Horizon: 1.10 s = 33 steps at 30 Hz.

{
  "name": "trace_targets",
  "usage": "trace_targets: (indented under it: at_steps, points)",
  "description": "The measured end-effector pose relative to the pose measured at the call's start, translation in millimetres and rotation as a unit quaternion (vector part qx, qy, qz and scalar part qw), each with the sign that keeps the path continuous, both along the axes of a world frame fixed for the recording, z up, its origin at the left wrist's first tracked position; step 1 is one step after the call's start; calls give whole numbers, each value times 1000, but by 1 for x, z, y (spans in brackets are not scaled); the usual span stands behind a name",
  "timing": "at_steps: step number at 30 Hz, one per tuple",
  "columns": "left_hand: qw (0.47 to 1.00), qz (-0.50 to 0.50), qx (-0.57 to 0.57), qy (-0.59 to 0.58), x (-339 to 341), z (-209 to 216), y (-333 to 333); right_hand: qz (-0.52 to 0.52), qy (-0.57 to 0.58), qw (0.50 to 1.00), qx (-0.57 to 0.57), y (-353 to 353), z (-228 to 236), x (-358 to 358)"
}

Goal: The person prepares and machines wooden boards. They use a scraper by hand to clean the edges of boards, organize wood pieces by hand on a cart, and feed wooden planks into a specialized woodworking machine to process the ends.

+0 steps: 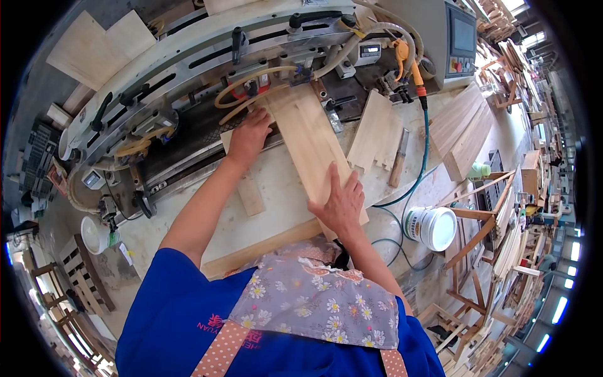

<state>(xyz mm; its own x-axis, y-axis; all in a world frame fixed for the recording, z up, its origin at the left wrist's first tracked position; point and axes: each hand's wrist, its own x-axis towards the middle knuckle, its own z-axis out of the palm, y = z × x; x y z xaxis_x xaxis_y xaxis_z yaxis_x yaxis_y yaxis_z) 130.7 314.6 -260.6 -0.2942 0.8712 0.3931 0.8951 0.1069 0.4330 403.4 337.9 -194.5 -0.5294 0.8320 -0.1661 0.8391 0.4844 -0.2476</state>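
A long pale wooden board (pixel 306 129) lies with its far end under the machine's front beam and its near end close to my body. My right hand (pixel 342 201) rests flat on its near part, thumb and fingers spread. My left hand (pixel 250 135) is at the board's left edge near the far end, fingers stretched forward toward the machine. Beneath that hand a narrower wood strip (pixel 251 196) sticks out toward me; the hand covers part of it. The machine (pixel 207 50) carries black clamp handles and yellowish hoses over a dark bed.
Right of the board lie notched wood pieces (pixel 375 132) and a wooden-handled tool (pixel 399 158). An orange air gun (pixel 405 60) hangs on a teal hose. Stacked boards (pixel 461 129), a white bucket (pixel 433 227) and a control panel (pixel 461 38) stand at the right. A wood rail (pixel 264 248) runs before me.
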Motion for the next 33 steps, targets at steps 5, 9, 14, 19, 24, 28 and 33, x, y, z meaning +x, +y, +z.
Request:
trace_targets:
  at_steps: [5,9,14,19,24,28,33]
  points:
    - [1000,17,-1,11,7,2,3,5,-7,1000,15,0,-3,2]
    - [993,86,25,-71,47,23,-2,-13,-8,1000,-19,3,1,1]
    - [867,151,-59,-470,115,16,-22,-11,-13,1000,-14,3,-4,3]
    - [607,157,-69,-776,129,-22,1,-20,-14,1000,-16,3,-2,1]
    - [595,211,-16,-776,137,-8,10,-7,-31,999,-32,6,7,3]
    - [591,210,-13,-779,138,-3,12,-58,212,969,-113,71,-26,35]
    - [590,197,19,-783,139,1,13,-337,564,607,-447,218,-14,48]
